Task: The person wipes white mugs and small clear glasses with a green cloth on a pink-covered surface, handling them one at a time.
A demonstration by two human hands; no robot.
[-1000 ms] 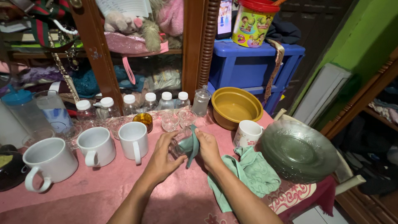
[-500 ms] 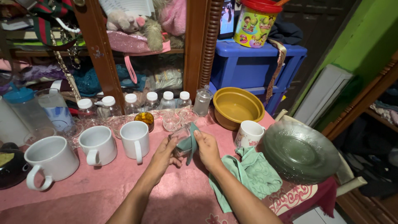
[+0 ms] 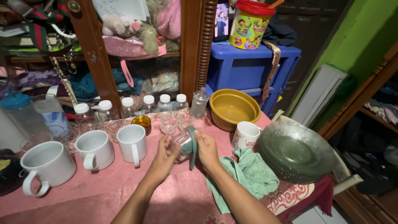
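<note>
Three white ceramic mugs point(image 3: 95, 149) stand left on the pink-clothed bench point(image 3: 83, 191). Left hand point(image 3: 163, 159) fingers clamp the small clear drinking glass point(image 3: 181, 137) above bench centre; right hand point(image 3: 207, 151) fingers pinch the green cloth point(image 3: 191, 146) into it. Best: grip steady, turn cloth fully around inside.

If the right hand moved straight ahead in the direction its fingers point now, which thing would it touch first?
Beyond the clear drinking glass it holds with a green cloth, the right hand would probably meet the small stemmed clear glass first, though depth is uncertain.
</note>
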